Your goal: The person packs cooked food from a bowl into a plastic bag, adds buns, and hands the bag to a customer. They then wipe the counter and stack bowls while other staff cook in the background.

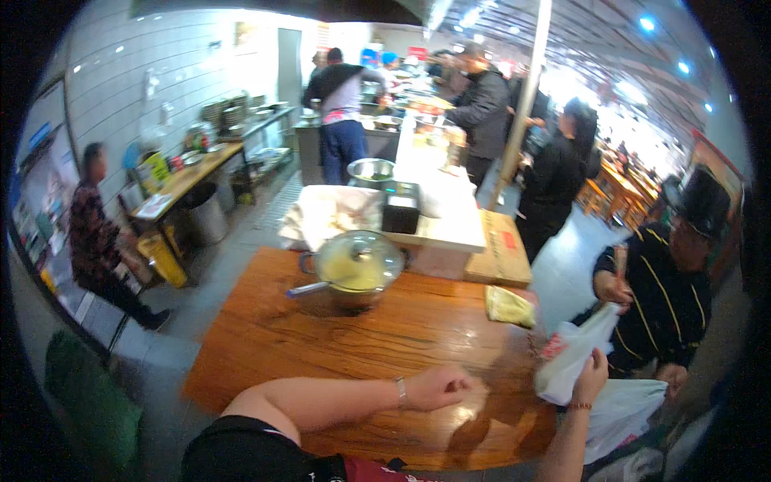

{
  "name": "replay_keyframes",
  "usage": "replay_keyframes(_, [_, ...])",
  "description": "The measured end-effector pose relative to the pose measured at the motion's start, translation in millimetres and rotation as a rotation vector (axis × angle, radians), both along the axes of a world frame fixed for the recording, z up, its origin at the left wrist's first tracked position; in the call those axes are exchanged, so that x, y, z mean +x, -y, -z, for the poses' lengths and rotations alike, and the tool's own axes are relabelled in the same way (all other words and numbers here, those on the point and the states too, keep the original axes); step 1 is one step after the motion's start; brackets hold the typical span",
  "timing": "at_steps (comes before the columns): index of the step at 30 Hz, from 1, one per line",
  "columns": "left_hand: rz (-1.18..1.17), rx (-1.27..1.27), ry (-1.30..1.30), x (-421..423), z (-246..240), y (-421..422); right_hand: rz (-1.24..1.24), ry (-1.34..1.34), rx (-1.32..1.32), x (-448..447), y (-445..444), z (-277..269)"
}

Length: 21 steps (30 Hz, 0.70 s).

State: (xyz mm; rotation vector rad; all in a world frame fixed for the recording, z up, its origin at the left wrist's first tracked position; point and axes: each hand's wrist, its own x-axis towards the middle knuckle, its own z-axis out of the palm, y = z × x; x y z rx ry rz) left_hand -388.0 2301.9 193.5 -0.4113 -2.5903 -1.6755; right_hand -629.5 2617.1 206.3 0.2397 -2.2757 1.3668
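Observation:
My left hand (443, 387) is over the wooden table (361, 355), its fingers curled; whether it holds something small is unclear. At the table's right edge my right hand (592, 376) touches the side of a white plastic bag (563, 367) with red print. The top of that bag is in the hand of a person (650, 301) in a dark striped top, who also holds a second white plastic bag (623, 416). Farther back on the table stands a pot with a glass lid (352, 262), yellowish inside, with a utensil handle (308, 290) beside its front.
A folded yellow cloth (510, 306) lies near the table's right back corner. Behind are a cardboard box (499, 247), a black scale-like device (402, 208), a metal bowl (371, 172) and a white cloth (331, 211). Several people stand around the counter; one person (99, 235) is at the left.

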Motion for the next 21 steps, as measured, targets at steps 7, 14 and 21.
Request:
replay_keyframes(7, [-0.554,0.024,0.361,346,58,154,-0.436,0.003,0.092,247,210,1])
replay_keyframes(14, [-1.058,0.211,0.559,757,98,294,-0.756,0.271,0.21,552,479,85])
replay_keyframes(21, [-1.088,0.15,0.279,933,114,390,-0.632,0.531,0.319,676,648,82])
